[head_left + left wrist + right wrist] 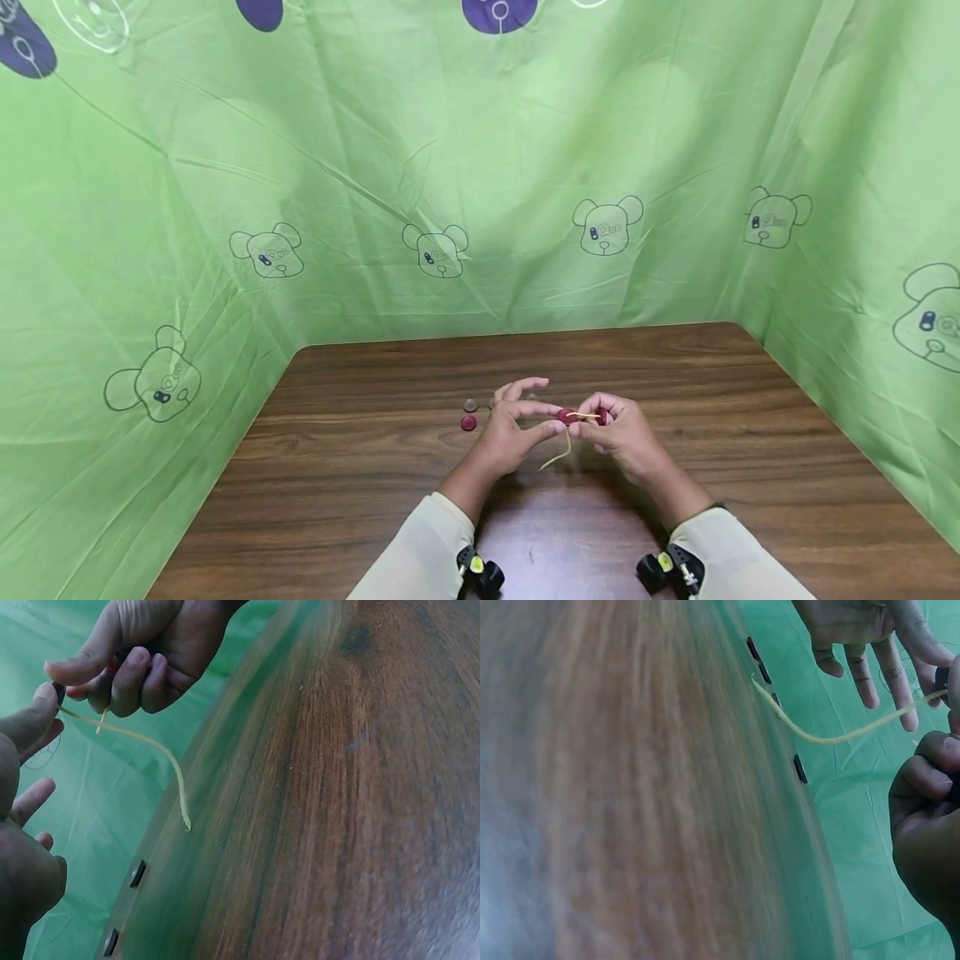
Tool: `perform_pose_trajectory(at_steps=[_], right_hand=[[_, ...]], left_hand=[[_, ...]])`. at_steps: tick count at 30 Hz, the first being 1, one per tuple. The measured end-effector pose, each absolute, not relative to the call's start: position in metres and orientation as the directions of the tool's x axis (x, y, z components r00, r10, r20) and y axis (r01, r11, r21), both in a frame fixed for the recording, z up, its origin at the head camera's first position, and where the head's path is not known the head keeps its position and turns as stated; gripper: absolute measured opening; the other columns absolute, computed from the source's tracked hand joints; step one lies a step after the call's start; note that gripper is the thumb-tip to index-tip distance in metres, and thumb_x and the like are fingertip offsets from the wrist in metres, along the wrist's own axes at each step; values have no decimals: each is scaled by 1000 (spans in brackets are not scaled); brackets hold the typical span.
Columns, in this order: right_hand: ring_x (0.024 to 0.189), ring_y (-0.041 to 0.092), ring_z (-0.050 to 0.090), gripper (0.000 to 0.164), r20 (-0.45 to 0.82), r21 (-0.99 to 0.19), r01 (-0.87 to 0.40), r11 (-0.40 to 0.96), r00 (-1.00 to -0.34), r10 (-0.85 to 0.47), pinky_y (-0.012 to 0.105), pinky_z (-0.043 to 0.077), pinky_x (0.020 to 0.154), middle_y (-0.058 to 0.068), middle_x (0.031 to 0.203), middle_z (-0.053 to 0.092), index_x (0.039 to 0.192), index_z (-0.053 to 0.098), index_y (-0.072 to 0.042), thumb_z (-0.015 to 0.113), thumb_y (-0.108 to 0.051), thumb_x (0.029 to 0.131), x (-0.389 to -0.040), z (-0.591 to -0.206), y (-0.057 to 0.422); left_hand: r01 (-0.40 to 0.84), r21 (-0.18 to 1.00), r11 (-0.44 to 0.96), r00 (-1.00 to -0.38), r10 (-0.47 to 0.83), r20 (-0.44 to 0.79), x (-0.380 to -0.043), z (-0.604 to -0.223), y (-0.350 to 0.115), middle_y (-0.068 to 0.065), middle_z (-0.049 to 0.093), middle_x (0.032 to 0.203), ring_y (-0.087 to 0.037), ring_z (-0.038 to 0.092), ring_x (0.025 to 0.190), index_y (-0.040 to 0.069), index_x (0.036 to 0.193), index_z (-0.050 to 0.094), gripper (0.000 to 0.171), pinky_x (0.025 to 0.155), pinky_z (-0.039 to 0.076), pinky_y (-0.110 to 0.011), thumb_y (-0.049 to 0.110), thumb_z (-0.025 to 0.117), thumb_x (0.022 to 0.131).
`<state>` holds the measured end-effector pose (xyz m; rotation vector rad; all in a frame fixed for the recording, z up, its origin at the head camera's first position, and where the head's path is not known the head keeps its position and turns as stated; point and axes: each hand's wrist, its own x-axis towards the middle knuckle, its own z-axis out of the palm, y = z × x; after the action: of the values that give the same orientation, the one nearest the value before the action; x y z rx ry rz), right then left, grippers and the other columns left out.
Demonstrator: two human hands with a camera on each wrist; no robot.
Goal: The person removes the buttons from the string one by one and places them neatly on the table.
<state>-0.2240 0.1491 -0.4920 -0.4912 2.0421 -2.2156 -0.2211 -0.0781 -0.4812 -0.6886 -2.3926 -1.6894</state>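
In the head view, my left hand (512, 429) pinches a dark red button (566, 416) by its edge between thumb and index finger, the other fingers spread. My right hand (628, 433) meets it from the right, its thumb and fingertips close against the button. A second red button (602, 416) lies against the right fingers. Pale yellow string (583, 414) runs between the two buttons, and its loose end hangs below, curving freely in the left wrist view (169, 754). Whether the string passes through the holes is too small to tell.
On the wooden table (360, 467), left of the hands, lie another red button (468, 423) and a grey-brown one (470, 405). One more greyish piece (532, 397) shows partly behind the left hand. Green printed cloth (510, 167) surrounds the table's back and sides.
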Motion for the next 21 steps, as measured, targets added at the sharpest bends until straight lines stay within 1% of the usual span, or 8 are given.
perform_pose_trajectory(at_steps=[7, 9, 12, 17, 21], right_hand=[[58, 0, 47, 18, 189, -980, -166, -113, -950, -250, 17, 38, 51, -11, 76, 70, 98, 73, -1, 83, 9, 88, -224, -492, 147], [57, 0, 47, 15, 196, -979, -176, -103, -951, -238, 17, 38, 50, -11, 74, 71, 98, 74, 3, 84, 9, 88, -224, -492, 146], [57, 0, 46, 12, 208, -977, -194, -83, -949, -236, 18, 38, 50, -11, 75, 73, 99, 76, 6, 83, 7, 90, -224, -492, 146], [57, 0, 44, 9, 219, -976, -213, -48, -946, -238, 19, 37, 50, -12, 75, 71, 102, 78, 6, 81, 3, 94, -224, -492, 146], [56, 1, 44, 12, 198, -980, -197, -27, -953, -231, 19, 36, 51, -13, 71, 67, 104, 78, 6, 82, 1, 94, -224, -492, 145]], left_hand=[[438, 856, 276, -889, 271, 368, -221, -482, -78, -4, 59, 158, -34, 31, 156, 14, 110, 88, 20, 126, 22, -67, 21, 90, 92], [441, 854, 277, -888, 271, 371, -221, -482, -78, -5, 59, 158, -33, 31, 156, 14, 111, 87, 21, 126, 22, -66, 21, 90, 91], [449, 849, 278, -884, 277, 377, -222, -481, -78, -6, 58, 159, -33, 32, 156, 14, 114, 87, 24, 126, 23, -64, 20, 90, 91], [462, 845, 270, -875, 296, 384, -222, -480, -80, -7, 56, 161, -32, 31, 156, 13, 118, 86, 27, 126, 23, -63, 18, 89, 92], [467, 845, 260, -871, 297, 391, -223, -481, -81, -6, 54, 163, -31, 30, 157, 12, 116, 86, 25, 126, 23, -63, 18, 90, 91]])
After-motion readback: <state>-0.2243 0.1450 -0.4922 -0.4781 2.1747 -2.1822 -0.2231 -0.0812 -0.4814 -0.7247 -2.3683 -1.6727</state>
